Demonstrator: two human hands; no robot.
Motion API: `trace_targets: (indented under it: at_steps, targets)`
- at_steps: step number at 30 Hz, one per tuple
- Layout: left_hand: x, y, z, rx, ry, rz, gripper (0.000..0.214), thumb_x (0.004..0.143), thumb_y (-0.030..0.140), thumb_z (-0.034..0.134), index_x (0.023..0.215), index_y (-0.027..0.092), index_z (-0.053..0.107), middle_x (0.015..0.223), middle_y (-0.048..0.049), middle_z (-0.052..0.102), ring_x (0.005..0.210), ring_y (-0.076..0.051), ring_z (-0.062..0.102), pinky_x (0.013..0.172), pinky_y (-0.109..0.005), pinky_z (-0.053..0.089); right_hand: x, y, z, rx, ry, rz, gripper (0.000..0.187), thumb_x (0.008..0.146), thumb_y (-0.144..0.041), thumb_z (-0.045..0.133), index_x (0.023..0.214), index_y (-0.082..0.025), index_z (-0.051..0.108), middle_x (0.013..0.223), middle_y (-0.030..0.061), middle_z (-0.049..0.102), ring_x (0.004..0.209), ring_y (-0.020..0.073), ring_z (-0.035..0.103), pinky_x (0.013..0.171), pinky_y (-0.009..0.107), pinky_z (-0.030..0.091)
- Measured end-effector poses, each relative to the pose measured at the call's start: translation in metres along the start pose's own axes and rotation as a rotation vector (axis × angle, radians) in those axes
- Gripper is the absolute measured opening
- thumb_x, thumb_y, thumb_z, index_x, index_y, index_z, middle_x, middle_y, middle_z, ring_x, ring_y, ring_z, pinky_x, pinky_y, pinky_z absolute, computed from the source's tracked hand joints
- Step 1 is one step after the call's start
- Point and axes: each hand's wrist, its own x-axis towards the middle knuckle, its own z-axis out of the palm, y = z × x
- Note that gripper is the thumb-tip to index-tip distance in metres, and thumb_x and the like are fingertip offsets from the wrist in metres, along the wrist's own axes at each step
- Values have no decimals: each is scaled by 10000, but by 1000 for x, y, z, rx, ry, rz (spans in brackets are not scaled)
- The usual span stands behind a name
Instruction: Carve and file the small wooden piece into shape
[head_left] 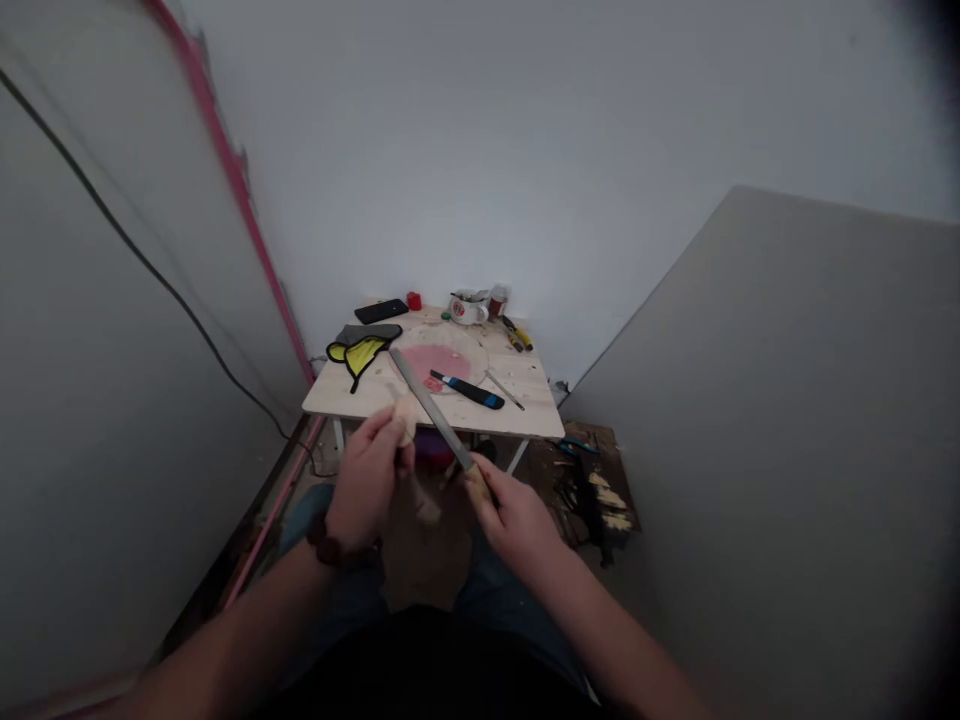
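Observation:
My left hand [366,480] is closed round a small pale piece that looks like wood [406,418], held up just in front of the table's near edge. Wrapped round the wooden handle of a long metal file [433,410] is my right hand [517,512]. The file's flat blade slants up and left over the table, close beside the pale piece; whether they touch I cannot tell. A utility knife with a black and blue handle [474,391] lies on the small wooden table [360,402] beyond the file.
On the table are a grey and yellow cloth [365,350], a black phone [382,311], a white mug [466,309], pliers with yellow grips [519,334] and a thin metal tool [505,390]. Walls stand close on both sides. A low board with tools [600,480] is at lower right.

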Motion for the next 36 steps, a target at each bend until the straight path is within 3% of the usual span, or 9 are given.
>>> trace_targets:
  at_steps: [4,8,11,15,21,24,27,31,36]
  targets:
    - [4,-1,-11,75,-61,-25,271,1048,456,672,899,229,662,657,32,564,583,-146,470,559,-256,354,-11,10,8,22,-17,48,467,1156,-354,549,1584,-265,713,1406,100,868,1235,316,855,1037,397,685]
    - [-6,-8,1,186,-163,-46,273,1026,484,683,978,219,725,657,18,616,571,-158,498,556,-267,375,17,1,1,1,-5,51,475,1145,-342,576,1591,-266,718,1396,104,871,1238,331,850,1074,431,672]
    - [5,-1,-1,99,-23,15,253,1014,437,675,868,230,666,660,17,600,589,-150,494,568,-264,369,18,-7,0,4,-23,47,472,1152,-349,567,1588,-261,725,1389,112,871,1233,334,853,1076,438,676]
    - [20,8,-17,-37,119,37,228,969,381,701,818,241,603,646,35,547,581,-141,464,564,-262,342,-16,1,10,66,-70,39,455,1159,-343,557,1574,-275,730,1443,104,853,1285,322,842,1102,423,675]
    - [2,-15,-4,148,-159,15,295,1052,464,691,884,222,713,649,2,620,560,-158,499,556,-277,372,8,-5,5,1,-8,23,480,1131,-289,599,1594,-279,723,1428,96,863,1243,311,856,1079,416,687]
    - [9,-8,-7,6,-39,35,256,1049,418,703,879,228,692,665,3,601,593,-158,499,566,-271,374,8,-5,3,-31,-11,-32,519,1115,-273,612,1626,-284,703,1459,98,851,1250,305,857,1075,410,693]
    - [22,13,-24,-192,49,52,120,1000,315,729,940,215,701,654,33,545,575,-132,439,570,-253,369,-22,14,4,13,5,-78,471,1120,-288,600,1565,-261,753,1402,105,874,1213,299,876,1032,375,713]
    - [24,33,-35,-494,-94,-115,223,994,283,767,1186,170,746,612,102,428,506,-93,315,553,-231,377,-56,41,-1,86,128,-88,427,1142,-320,603,1514,-219,788,1404,135,870,1211,296,880,1033,345,710]
    - [14,40,-28,-759,-232,-282,137,1086,212,685,1212,172,720,610,119,371,466,-79,296,523,-214,358,-61,30,-9,55,199,-103,568,1045,-225,640,1610,-232,699,1455,123,846,1251,274,860,1074,322,684]
